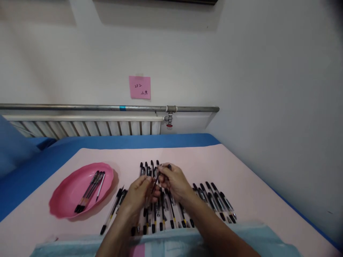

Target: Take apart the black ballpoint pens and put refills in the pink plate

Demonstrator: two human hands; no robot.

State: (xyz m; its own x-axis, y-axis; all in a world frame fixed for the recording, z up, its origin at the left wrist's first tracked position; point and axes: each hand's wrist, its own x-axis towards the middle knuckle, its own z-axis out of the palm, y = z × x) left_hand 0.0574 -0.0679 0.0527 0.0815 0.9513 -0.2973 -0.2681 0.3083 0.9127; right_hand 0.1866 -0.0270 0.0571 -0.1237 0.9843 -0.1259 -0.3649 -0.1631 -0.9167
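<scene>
Over the middle of the paper, my left hand (139, 194) and my right hand (173, 180) are close together, fingers pinched. Between them slants a thin dark pen (154, 185); its lower end is at my left fingers and its upper end at my right. Whether it is a whole pen or separate parts is unclear. Beneath and around the hands lie rows of black-capped pens (171, 210) with clear barrels, partly hidden by my hands and forearms. Small silvery pen tips and loose caps appear among them.
To the left, a pink scalloped plate (60, 200) holds several pens (89, 192) and a thin white refill (100, 187). Another group of pens (214, 200) lies to the right. Pale pink paper (198, 157) covers the blue table. Behind stand a radiator (120, 126) and a pipe (93, 107).
</scene>
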